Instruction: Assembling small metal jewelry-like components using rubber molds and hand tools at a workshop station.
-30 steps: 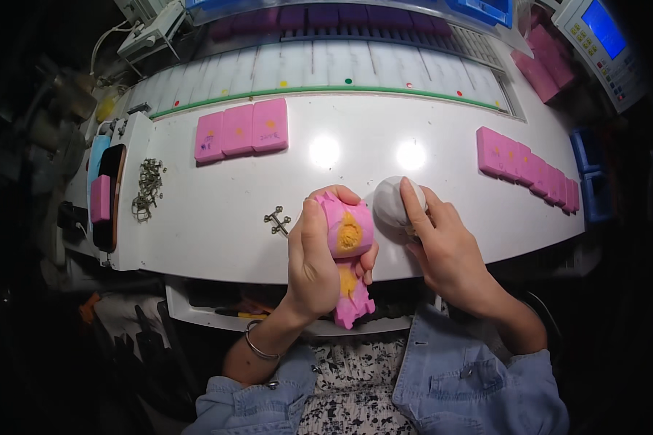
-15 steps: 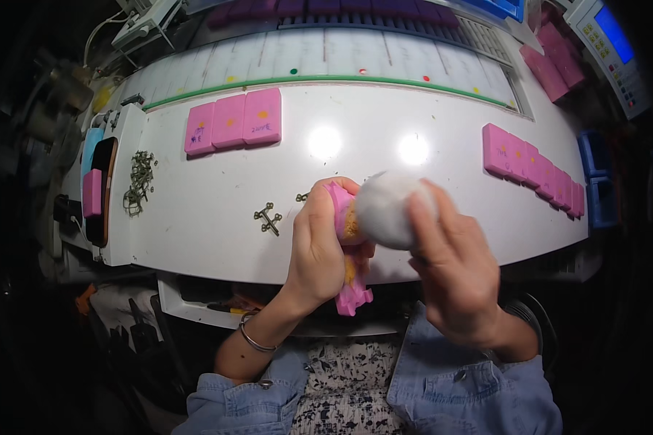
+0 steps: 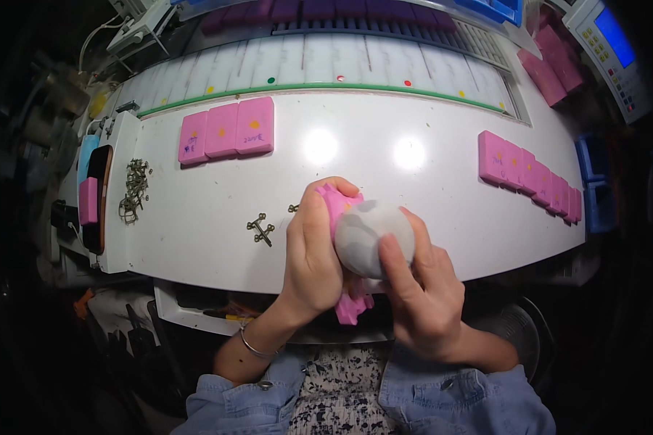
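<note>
My left hand (image 3: 312, 257) is closed around a bent pink rubber mold (image 3: 352, 310). One end of the mold hangs below the fingers near the table's front edge, and its upper end shows beside my thumb. My right hand (image 3: 429, 293) grips a round, grey-white ball-like pouch (image 3: 370, 235) from the right side. The pouch lies against the mold and hides most of its middle. Just left of my left hand, small dark olive branched pieces (image 3: 261, 230) lie on the white table (image 3: 203, 217).
Three pink blocks (image 3: 221, 133) stand at the back left, and a row of several more (image 3: 514, 165) at the right. A pile of olive pieces (image 3: 135, 190) lies at the left, beside a phone (image 3: 99, 199). A green-edged light panel (image 3: 283, 61) spans the back.
My right hand has moved left and down, bringing the pouch over the mold and covering its yellowish inner face. My left hand keeps its hold. The view has shifted slightly.
</note>
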`<state>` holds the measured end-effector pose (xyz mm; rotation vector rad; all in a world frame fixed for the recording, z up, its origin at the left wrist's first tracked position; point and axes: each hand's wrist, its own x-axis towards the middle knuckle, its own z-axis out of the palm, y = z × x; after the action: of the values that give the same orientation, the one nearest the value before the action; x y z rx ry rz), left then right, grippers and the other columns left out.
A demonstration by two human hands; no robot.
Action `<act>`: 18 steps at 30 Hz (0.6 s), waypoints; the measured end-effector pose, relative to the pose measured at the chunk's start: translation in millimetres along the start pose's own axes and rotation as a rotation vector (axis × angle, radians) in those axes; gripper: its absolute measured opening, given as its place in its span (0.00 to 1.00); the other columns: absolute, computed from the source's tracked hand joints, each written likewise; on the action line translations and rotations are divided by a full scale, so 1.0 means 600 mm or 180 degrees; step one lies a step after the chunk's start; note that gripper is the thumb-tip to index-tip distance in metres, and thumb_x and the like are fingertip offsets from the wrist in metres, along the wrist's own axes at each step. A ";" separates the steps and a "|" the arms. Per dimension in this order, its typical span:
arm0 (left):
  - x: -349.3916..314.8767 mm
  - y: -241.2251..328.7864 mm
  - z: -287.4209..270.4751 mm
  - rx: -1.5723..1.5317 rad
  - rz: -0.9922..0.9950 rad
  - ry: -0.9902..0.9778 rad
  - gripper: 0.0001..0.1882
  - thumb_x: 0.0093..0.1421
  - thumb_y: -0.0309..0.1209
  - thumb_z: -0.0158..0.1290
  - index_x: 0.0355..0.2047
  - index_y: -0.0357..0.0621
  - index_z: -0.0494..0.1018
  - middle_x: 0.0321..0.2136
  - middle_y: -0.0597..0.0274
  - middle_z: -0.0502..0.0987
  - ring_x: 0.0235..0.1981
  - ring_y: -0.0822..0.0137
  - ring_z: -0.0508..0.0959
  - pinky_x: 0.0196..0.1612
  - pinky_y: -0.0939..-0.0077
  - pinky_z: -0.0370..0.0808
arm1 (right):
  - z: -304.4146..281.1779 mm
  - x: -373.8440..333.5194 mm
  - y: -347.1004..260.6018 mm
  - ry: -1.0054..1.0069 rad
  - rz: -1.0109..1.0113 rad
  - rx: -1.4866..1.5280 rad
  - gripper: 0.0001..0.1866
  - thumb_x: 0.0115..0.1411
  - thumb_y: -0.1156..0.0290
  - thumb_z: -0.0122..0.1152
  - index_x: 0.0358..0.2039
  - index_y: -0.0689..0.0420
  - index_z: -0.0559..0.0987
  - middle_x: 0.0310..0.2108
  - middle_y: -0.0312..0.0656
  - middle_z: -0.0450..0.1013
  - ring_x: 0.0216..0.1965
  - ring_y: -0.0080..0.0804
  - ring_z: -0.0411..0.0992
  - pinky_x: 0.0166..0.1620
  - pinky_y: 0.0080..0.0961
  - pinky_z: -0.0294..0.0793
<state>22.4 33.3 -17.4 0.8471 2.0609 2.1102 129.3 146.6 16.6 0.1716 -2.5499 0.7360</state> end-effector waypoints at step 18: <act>-0.024 0.020 -0.005 -0.0320 -0.0985 0.0269 0.26 0.65 0.41 0.21 0.41 0.34 0.66 0.26 0.59 0.73 0.29 0.73 0.71 0.36 0.80 0.69 | -0.003 0.000 -0.005 -0.0063 0.0023 -0.0064 0.32 0.36 0.81 0.54 0.49 0.61 0.73 0.45 0.66 0.66 0.31 0.41 0.72 0.33 0.24 0.73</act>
<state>37.0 23.4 -10.6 0.4012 1.9533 2.0867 130.5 145.1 19.1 0.1639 -2.5771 0.7144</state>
